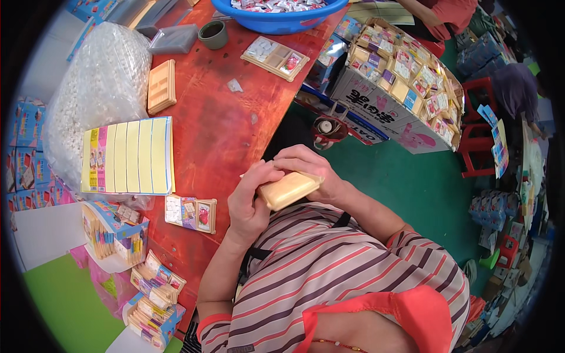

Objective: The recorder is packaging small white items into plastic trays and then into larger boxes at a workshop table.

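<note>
While our left hand and right hand are clamping the pale yellow tray beside the counter's right edge, we are best pressing evenly.

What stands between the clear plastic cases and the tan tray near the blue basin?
In the head view, a dark green cup stands between the plastic cases and the tan tray.

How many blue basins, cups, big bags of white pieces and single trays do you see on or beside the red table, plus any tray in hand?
Blue basin: 1
Cup: 1
Big bag of white pieces: 1
Single trays, upper left tray, upper middle tray, lower tray: 3
Held tray: 1
Total: 7
</note>
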`<state>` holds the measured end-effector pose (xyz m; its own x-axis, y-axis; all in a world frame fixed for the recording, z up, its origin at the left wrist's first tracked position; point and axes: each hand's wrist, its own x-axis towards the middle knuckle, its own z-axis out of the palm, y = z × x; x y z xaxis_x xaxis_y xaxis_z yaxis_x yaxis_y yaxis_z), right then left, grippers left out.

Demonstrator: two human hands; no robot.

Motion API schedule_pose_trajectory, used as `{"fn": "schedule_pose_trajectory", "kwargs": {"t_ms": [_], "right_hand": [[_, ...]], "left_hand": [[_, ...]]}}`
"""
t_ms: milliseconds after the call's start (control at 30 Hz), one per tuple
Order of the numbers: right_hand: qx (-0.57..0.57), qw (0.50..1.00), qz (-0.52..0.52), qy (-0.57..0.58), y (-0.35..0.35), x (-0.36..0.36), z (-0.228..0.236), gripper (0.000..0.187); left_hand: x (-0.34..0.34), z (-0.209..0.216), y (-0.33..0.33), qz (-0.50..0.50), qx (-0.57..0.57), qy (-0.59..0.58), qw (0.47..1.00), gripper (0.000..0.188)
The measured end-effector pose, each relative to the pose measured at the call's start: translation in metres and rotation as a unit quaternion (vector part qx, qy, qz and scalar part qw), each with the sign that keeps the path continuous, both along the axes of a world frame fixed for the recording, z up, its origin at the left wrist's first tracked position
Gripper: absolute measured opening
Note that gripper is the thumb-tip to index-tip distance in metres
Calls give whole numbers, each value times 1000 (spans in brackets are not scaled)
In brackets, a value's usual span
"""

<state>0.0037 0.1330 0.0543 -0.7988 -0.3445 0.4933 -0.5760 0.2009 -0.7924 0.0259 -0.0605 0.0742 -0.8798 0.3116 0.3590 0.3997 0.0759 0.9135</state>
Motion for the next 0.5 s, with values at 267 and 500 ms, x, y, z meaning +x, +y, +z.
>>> {"fn": "schedule_pose_trajectory", "kwargs": {"t_ms": [267, 500], "right_hand": [[14, 994, -26, 107, -9, 4, 10, 56], [47, 984, -22, 172, -9, 2, 9, 43]], "left_hand": [[17, -2, -10, 11, -103, 133, 986, 81], [15, 11, -4, 68, -162, 243, 954, 95]]}}
